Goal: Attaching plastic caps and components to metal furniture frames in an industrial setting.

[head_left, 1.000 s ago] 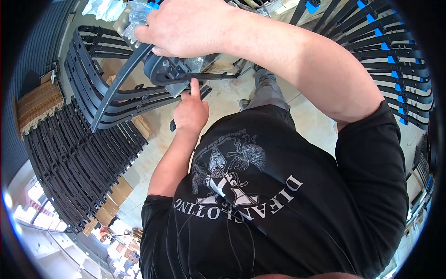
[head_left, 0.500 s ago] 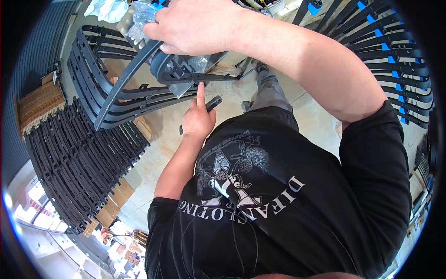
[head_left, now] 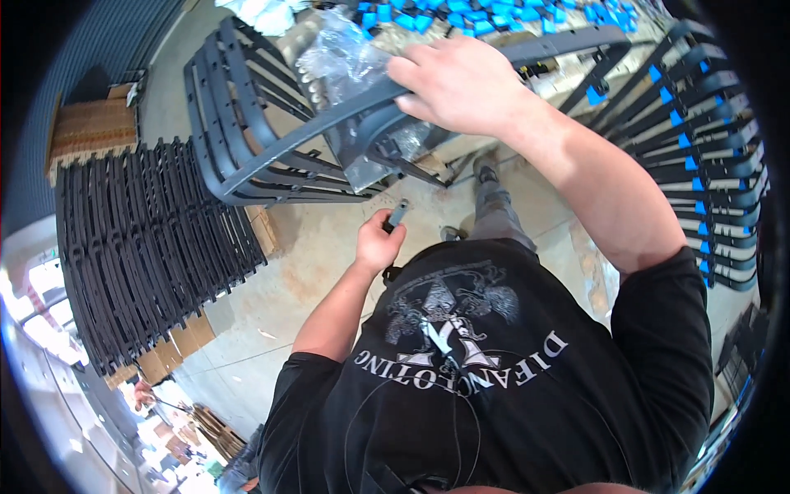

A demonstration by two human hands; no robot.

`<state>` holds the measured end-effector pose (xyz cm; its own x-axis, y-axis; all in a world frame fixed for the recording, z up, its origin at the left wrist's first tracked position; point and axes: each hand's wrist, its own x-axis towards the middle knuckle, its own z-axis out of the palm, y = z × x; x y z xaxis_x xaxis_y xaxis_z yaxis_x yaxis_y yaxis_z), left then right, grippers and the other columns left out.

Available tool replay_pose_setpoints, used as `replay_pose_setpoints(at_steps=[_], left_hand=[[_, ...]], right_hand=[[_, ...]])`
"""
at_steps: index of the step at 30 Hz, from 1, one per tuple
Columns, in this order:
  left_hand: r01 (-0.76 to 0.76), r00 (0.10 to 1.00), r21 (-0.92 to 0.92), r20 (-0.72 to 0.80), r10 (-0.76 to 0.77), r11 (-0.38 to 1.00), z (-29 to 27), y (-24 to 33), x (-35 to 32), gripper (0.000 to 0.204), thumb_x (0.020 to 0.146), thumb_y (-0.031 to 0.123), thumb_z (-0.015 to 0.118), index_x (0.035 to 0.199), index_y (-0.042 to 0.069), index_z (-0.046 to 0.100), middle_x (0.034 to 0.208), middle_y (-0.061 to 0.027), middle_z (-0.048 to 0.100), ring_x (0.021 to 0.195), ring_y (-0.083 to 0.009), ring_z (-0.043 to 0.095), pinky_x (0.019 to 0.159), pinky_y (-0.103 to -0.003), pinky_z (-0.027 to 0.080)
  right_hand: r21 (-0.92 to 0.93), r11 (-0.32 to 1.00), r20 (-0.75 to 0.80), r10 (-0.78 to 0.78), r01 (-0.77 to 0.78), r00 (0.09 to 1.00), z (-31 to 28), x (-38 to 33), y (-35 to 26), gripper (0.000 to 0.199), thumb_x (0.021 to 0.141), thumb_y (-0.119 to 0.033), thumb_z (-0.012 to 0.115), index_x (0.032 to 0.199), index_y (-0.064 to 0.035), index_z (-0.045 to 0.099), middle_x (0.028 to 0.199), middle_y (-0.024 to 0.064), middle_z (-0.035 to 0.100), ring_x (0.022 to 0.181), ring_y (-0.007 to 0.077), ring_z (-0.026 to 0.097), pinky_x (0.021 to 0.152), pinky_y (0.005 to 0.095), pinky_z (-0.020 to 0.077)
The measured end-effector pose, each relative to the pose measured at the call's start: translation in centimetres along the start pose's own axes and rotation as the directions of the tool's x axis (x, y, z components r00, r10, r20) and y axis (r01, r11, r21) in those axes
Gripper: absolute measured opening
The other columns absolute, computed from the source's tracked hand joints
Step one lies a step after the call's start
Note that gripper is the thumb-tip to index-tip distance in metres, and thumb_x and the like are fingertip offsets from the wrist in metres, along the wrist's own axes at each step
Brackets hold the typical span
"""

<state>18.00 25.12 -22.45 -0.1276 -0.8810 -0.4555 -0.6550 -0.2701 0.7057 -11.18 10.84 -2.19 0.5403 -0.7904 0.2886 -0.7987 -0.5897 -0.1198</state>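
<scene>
My right hand (head_left: 465,86) is closed on a long black curved plastic strip (head_left: 309,128), with its fingers over the edge. The strip stretches from the left rack across the bench toward the upper right. Under its middle, another curved black part (head_left: 374,136) shows partly, with clear plastic film around it. Nearer my body, my left hand (head_left: 378,247) is closed round a small hand tool (head_left: 397,216) with a grey end and a dark handle. The tool's exact kind is hard to make out. Its tip is apart from the strip.
Several matching black strips (head_left: 234,99) stand nested at the left. Below them lies a stack of dark slatted parts (head_left: 156,247) on cardboard. Blue caps (head_left: 477,16) cover the far bench beside a crumpled clear bag (head_left: 341,58). Strips with blue clips (head_left: 691,156) fan out at the right.
My right hand has swung to the right with the long strip. My left hand has come away from the part it was touching, its outstretched index finger now curled round the tool.
</scene>
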Motion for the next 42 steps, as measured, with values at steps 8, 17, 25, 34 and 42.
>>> replay_pose_setpoints(at_steps=[8, 17, 25, 34, 42], left_hand=[[0.092, 0.916, -0.204, -0.366, -0.163, 0.975, -1.3, -3.5, 12.1, 0.049, 0.083, 0.02, 0.065, 0.124, -0.007, 0.062, 0.109, -0.0268, 0.073, 0.103, -0.04, 0.071, 0.088, -0.043, 0.054], [0.029, 0.894, -0.146, -0.439, -0.091, 0.989, -3.8, 1.4, 21.7, 0.067, 0.087, 0.022, 0.065, 0.147, -0.002, 0.047, 0.124, -0.0263, 0.068, 0.113, -0.0405, 0.068, 0.098, -0.042, 0.053], [-0.252, 0.933, -0.198, -0.309, 0.183, 0.947, -1.9, 3.8, 22.6, 0.029, 0.097, 0.026, 0.062, 0.103, -0.001, 0.071, 0.097, -0.0092, 0.073, 0.093, -0.0219, 0.068, 0.081, -0.038, 0.052], [0.194, 0.946, -0.573, -0.105, -0.307, 0.796, 5.5, -8.4, 4.4, 0.02, 0.091, 0.022, 0.063, 0.078, 0.008, 0.067, 0.071, 0.0001, 0.061, 0.062, -0.0111, 0.054, 0.056, -0.03, 0.043], [0.259, 0.887, -0.658, -0.129, -0.444, 0.707, 4.6, -14.4, -6.4, 0.016, 0.094, 0.017, 0.062, 0.091, 0.003, 0.069, 0.078, -0.003, 0.066, 0.071, -0.0123, 0.061, 0.064, -0.028, 0.049]], right_hand=[[-0.031, 1.0, 0.034, 0.001, 0.0, 0.999, -0.6, 0.7, -0.3, 0.03, 0.092, -0.034, 0.066, 0.104, -0.0079, 0.058, 0.094, 0.012, 0.067, 0.093, 0.0323, 0.069, 0.078, 0.0463, 0.0557], [-0.012, 1.0, 0.007, 0.006, -0.006, 1.0, -0.9, 1.1, -1.1, 0.03, 0.09, -0.035, 0.067, 0.103, -0.01, 0.058, 0.095, 0.0118, 0.065, 0.09, 0.0339, 0.067, 0.08, 0.0468, 0.0541], [-0.014, 1.0, -0.041, -0.025, 0.024, 0.999, -0.7, 1.4, -1.0, 0.031, 0.088, -0.036, 0.069, 0.101, -0.0101, 0.059, 0.09, 0.01, 0.065, 0.085, 0.0321, 0.068, 0.076, 0.0452, 0.0542], [-0.03, 0.998, -0.164, -0.056, 0.051, 0.985, -0.3, 0.7, -0.6, 0.028, 0.086, -0.035, 0.071, 0.097, -0.0115, 0.06, 0.091, 0.0073, 0.064, 0.087, 0.028, 0.068, 0.079, 0.0436, 0.0535], [-0.041, 0.999, -0.358, 0.01, -0.027, 0.934, -2.8, -0.2, -2.5, 0.03, 0.08, -0.023, 0.078, 0.102, -0.009, 0.064, 0.092, 0.0092, 0.064, 0.085, 0.0325, 0.065, 0.078, 0.0428, 0.0512]])
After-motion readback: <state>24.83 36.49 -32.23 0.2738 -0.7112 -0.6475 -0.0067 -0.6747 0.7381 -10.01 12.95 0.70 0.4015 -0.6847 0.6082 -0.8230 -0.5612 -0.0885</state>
